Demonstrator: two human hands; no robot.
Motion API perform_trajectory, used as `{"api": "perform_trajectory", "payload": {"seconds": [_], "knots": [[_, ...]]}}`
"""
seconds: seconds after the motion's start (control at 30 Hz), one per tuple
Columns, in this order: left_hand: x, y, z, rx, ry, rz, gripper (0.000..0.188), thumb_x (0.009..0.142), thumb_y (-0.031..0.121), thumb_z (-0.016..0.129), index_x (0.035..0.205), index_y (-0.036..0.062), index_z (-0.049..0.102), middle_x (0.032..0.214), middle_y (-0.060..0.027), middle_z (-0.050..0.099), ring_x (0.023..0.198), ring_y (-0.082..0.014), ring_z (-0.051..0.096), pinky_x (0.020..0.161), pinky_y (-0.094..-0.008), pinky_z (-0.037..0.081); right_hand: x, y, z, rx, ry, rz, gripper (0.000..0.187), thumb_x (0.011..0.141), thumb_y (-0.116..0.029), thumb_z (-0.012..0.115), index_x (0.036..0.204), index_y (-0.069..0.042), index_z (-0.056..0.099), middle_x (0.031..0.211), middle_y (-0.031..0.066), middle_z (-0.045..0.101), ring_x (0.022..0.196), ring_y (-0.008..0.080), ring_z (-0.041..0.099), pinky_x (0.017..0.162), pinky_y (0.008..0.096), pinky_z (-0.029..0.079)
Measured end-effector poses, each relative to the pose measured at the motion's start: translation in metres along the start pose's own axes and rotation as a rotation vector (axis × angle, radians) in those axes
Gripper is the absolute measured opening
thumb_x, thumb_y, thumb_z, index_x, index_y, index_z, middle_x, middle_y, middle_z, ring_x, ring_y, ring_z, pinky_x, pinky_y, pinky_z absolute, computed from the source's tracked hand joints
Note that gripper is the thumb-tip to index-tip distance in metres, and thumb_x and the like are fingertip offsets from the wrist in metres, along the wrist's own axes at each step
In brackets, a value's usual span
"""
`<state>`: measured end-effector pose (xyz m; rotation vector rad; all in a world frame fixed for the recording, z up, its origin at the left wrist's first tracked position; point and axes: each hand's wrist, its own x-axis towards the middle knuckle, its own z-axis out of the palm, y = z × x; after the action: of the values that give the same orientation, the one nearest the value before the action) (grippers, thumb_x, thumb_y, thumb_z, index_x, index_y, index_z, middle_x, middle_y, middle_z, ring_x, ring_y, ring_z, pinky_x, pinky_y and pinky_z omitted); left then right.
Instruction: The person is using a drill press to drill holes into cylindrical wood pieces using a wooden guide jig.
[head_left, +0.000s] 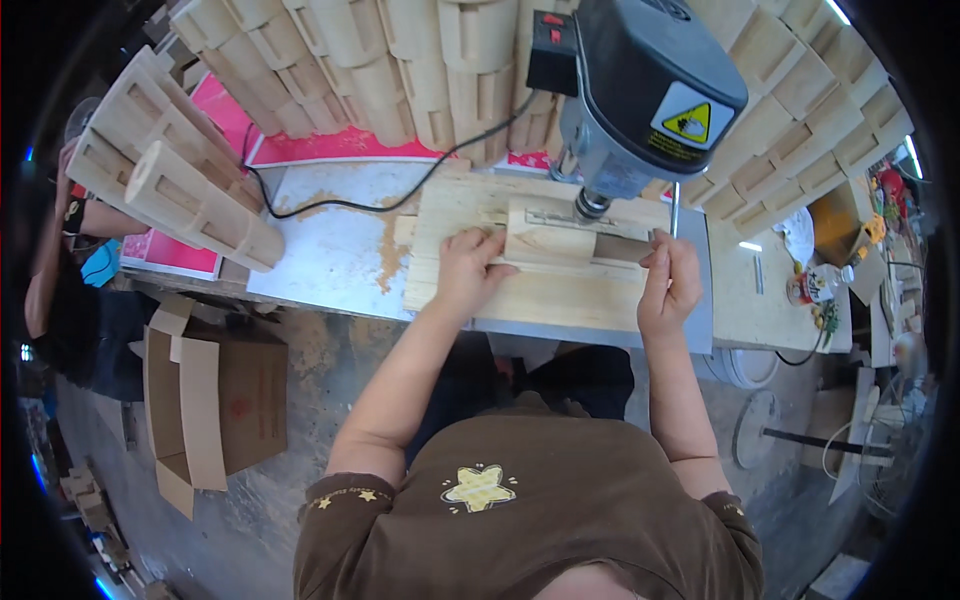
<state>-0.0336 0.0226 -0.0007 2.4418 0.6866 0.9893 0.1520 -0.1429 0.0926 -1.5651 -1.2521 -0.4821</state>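
A short pale wooden cylinder [550,243] with a slot along its top lies sideways in a wooden jig [440,215] on the bench. My left hand [468,270] grips the cylinder's left end, thumb on the near side. Above the slot is the chuck [592,205] of a drill press [650,70]; its tip is too small to make out against the wood. My right hand [671,285] is closed around the lower end of the press's metal lever [675,208]. Right of the cylinder, a grey-brown strip [622,250] lies in the jig.
Stacked slotted wooden cylinders [400,90] line the back, with more at right [800,90] and left [205,205]. A black cable [370,208] crosses the bench. An open cardboard box [235,400] stands on the floor. Another person [90,290] is at far left. A bottle [815,284] stands at right.
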Motion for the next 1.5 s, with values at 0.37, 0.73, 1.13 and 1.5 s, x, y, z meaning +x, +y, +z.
{"api": "perform_trajectory", "payload": {"seconds": [0.37, 0.73, 1.13, 1.5], "knots": [[-0.001, 0.004, -0.002, 0.031, -0.110, -0.059, 0.051, 0.063, 0.024, 0.075, 0.110, 0.0102, 0.063, 0.092, -0.0067, 0.057, 0.093, -0.0261, 0.053, 0.083, -0.0401, 0.032, 0.034, -0.011, -0.021, -0.033, 0.058, -0.124, 0.007, 0.083, -0.001, 0.055, 0.087, 0.001, 0.061, 0.069, 0.0116, 0.054, 0.060, 0.0215, 0.051, 0.055, 0.0291, 0.041], [0.005, 0.034, 0.033, 0.046, 0.019, 0.003, 0.048, 0.065, 0.031, 0.075, 0.107, 0.0104, 0.063, 0.080, -0.0035, 0.054, 0.085, -0.0227, 0.051, 0.082, -0.0401, 0.029, 0.190, 0.021, -0.008, -0.160, -0.034, 0.096, 0.034, 0.089, -0.028, 0.051, 0.080, 0.004, 0.057, 0.066, 0.0135, 0.054, 0.065, 0.0199, 0.052, 0.062, 0.0322, 0.042], [0.012, 0.032, 0.031, 0.065, -0.034, -0.033, 0.051, 0.063, 0.034, 0.076, 0.104, 0.0073, 0.064, 0.082, -0.0029, 0.055, 0.086, -0.0226, 0.052, 0.084, -0.0403, 0.029, 0.081, -0.043, -0.044, -0.031, -0.085, 0.095, 0.013, 0.079, -0.008, 0.058, 0.068, -0.002, 0.054, 0.057, 0.0134, 0.048, 0.050, 0.0276, 0.052, 0.047, 0.0338, 0.040], [0.004, 0.034, 0.031, 0.111, -0.023, 0.001, 0.043, 0.065, 0.027, 0.074, 0.104, 0.0131, 0.065, 0.081, -0.0038, 0.058, 0.086, -0.0234, 0.053, 0.082, -0.0406, 0.031, -0.001, 0.018, 0.010, 0.015, 0.117, -0.149, 0.011, 0.072, -0.002, 0.061, 0.082, -0.003, 0.059, 0.073, 0.0101, 0.054, 0.066, 0.0282, 0.052, 0.060, 0.0375, 0.039]]}}
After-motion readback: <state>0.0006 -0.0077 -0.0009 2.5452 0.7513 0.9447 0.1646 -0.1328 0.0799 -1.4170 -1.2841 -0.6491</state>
